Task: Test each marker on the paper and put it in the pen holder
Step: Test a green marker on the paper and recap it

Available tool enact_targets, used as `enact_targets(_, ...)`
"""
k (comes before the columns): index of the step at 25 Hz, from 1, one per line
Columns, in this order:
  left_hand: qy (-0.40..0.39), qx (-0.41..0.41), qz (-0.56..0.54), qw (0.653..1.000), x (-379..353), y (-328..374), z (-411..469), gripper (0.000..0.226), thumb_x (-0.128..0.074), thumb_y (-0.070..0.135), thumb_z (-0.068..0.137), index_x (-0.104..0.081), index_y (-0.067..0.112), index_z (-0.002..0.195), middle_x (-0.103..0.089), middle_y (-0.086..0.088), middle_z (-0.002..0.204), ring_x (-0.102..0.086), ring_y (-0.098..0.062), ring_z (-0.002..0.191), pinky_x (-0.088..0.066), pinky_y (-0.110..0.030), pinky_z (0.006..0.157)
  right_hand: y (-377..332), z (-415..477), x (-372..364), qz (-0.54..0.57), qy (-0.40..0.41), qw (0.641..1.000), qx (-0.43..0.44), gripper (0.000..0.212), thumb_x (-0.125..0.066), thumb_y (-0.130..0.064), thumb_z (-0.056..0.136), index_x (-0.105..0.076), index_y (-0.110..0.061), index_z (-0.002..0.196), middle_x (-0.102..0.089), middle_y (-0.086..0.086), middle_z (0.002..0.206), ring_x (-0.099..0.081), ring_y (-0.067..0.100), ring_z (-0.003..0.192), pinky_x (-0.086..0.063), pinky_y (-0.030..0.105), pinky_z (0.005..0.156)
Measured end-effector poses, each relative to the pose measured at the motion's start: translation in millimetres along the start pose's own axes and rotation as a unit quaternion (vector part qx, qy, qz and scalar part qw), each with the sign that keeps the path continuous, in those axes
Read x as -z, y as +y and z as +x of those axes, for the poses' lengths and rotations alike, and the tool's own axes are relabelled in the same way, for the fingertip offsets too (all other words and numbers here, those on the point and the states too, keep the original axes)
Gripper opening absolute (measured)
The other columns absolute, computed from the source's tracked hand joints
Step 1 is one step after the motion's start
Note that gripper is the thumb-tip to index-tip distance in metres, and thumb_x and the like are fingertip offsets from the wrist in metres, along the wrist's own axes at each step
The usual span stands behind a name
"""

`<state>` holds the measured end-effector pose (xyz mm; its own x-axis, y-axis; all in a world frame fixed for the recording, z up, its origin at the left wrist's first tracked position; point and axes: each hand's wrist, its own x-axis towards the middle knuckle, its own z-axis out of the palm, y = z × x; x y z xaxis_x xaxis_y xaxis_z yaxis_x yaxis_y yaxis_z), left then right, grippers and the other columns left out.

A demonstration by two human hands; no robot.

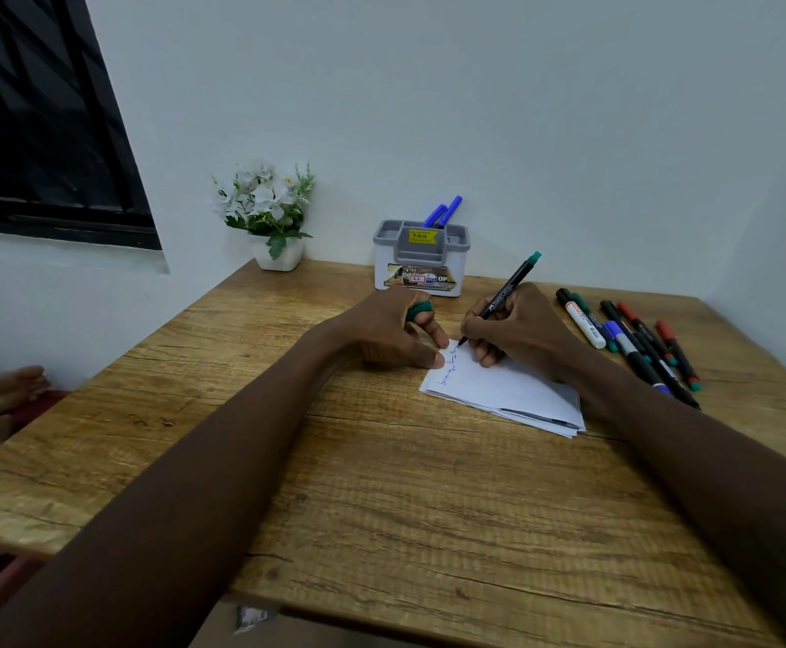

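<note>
Right hand (522, 329) pinches the green marker (505, 292), tip on the paper (512, 390). Left hand (391, 329) grips its cap (418, 311) (and steadies the paper); keep the stroke light.

Two arms in view, both bare: left forearm (222, 470) and right forearm (690, 441) show uncovered skin from the lower frame edge up to the wrists, stretched long by the wide lens. Left hand (391, 329) and right hand (526, 329) likewise bare. Fingers (436, 340) carry short nails, one pale nail tip plain on the left.
</note>
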<state>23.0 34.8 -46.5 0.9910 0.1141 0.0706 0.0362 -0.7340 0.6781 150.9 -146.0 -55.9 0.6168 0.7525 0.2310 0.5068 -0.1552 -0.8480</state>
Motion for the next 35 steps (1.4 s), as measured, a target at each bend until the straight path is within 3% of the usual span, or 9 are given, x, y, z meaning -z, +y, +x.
enact_targets(5, 0.000, 0.000, -0.002, 1.000, 0.6, -0.9, -0.5, 0.041, -0.087, 0.017, 0.076, -0.046, 0.019, 0.081, -0.077, 0.006, 0.103, -0.065, 0.007, 0.071, -0.047, -0.021, 0.069, -0.5, 0.4, 0.4, -0.007, 0.003, 1.000, -0.004, 0.015, -0.072, -0.003, 0.090, -0.071, 0.011, 0.089, -0.075, 0.022, 0.072, -0.070, 0.027, 0.055, -0.060, 0.030, 0.053)
enact_targets(11, -0.002, -0.001, -0.001, 1.000, 0.7, 0.8, 0.3, 0.040, -0.085, 0.014, 0.078, -0.045, 0.018, 0.081, -0.077, 0.004, 0.106, -0.062, 0.009, 0.061, -0.046, -0.019, 0.065, -0.7, -1.3, -3.0, -0.013, 0.001, 1.000, 0.010, 0.013, -0.071, -0.003, 0.089, -0.070, 0.010, 0.087, -0.072, 0.023, 0.070, -0.066, 0.026, 0.053, -0.056, 0.029, 0.049)
enact_targets(20, -0.002, 0.008, 0.002, 1.000, -1.2, 0.9, -1.0, 0.035, -0.086, 0.019, 0.077, -0.054, 0.015, 0.089, -0.077, 0.009, 0.103, -0.058, -0.001, 0.062, -0.048, -0.023, 0.066, 3.0, 2.2, -2.5, -0.012, 0.033, 0.999, -0.007, 0.013, -0.071, -0.007, 0.091, -0.072, 0.007, 0.091, -0.075, 0.022, 0.072, -0.069, 0.029, 0.055, -0.060, 0.033, 0.052)
enact_targets(24, -0.001, 0.007, 0.008, 1.000, -1.1, 3.8, -2.8, 0.031, -0.085, 0.019, 0.078, -0.055, 0.017, 0.086, -0.077, 0.007, 0.104, -0.059, 0.007, 0.061, -0.047, -0.024, 0.068, 3.0, 3.6, -3.1, -0.019, 0.030, 0.999, -0.004, 0.014, -0.072, -0.007, 0.090, -0.071, 0.007, 0.090, -0.074, 0.021, 0.071, -0.069, 0.028, 0.055, -0.060, 0.033, 0.052)
enact_targets(26, 0.012, 0.006, 0.012, 1.000, -2.2, 5.7, -3.6, 0.026, -0.083, 0.018, 0.081, -0.057, 0.014, 0.083, -0.076, 0.000, 0.104, -0.063, 0.007, 0.068, -0.050, -0.027, 0.069, 3.1, 2.7, -3.6, -0.018, 0.031, 0.999, 0.001, 0.013, -0.072, -0.006, 0.090, -0.072, 0.007, 0.088, -0.074, 0.021, 0.071, -0.069, 0.028, 0.054, -0.059, 0.032, 0.051)
enact_targets(28, 0.032, 0.009, 0.011, 0.999, -3.3, 7.7, -4.8, 0.030, -0.080, 0.021, 0.083, -0.061, 0.000, 0.093, -0.075, -0.009, 0.104, -0.069, -0.004, 0.082, -0.056, -0.038, 0.075, 3.2, 2.4, -3.9, -0.021, 0.030, 0.999, 0.002, 0.013, -0.072, -0.006, 0.090, -0.072, 0.006, 0.087, -0.074, 0.019, 0.069, -0.069, 0.026, 0.053, -0.058, 0.031, 0.050)
enact_targets(30, 0.045, 0.005, -0.002, 0.999, -4.4, 7.5, -6.4, 0.030, -0.079, 0.020, 0.083, -0.058, -0.001, 0.089, -0.075, -0.009, 0.098, -0.071, -0.013, 0.091, -0.054, -0.038, 0.077, 4.1, 3.3, -4.3, -0.010, 0.033, 0.999, -0.004, 0.012, -0.072, -0.006, 0.090, -0.072, 0.006, 0.087, -0.073, 0.018, 0.067, -0.069, 0.024, 0.051, -0.057, 0.030, 0.049)
enact_targets(32, 0.034, -0.009, -0.016, 0.999, -4.3, 5.7, -7.1, 0.032, -0.080, 0.015, 0.081, -0.048, 0.012, 0.078, -0.076, -0.002, 0.094, -0.071, -0.004, 0.086, -0.053, -0.036, 0.074, 5.3, 4.5, -4.6, 0.008, 0.037, 0.999, -0.015, 0.011, -0.072, -0.006, 0.089, -0.072, 0.005, 0.088, -0.072, 0.017, 0.065, -0.068, 0.023, 0.051, -0.056, 0.028, 0.049)
enact_targets(35, 0.014, -0.013, 0.000, 1.000, -3.1, 3.7, -6.3, 0.041, -0.083, 0.014, 0.079, -0.043, 0.019, 0.079, -0.077, 0.004, 0.100, -0.061, 0.009, 0.064, -0.046, -0.023, 0.067, 4.2, 3.3, -5.1, 0.007, 0.030, 0.999, -0.010, 0.011, -0.072, -0.005, 0.089, -0.072, 0.006, 0.088, -0.072, 0.015, 0.064, -0.068, 0.024, 0.051, -0.055, 0.027, 0.048)
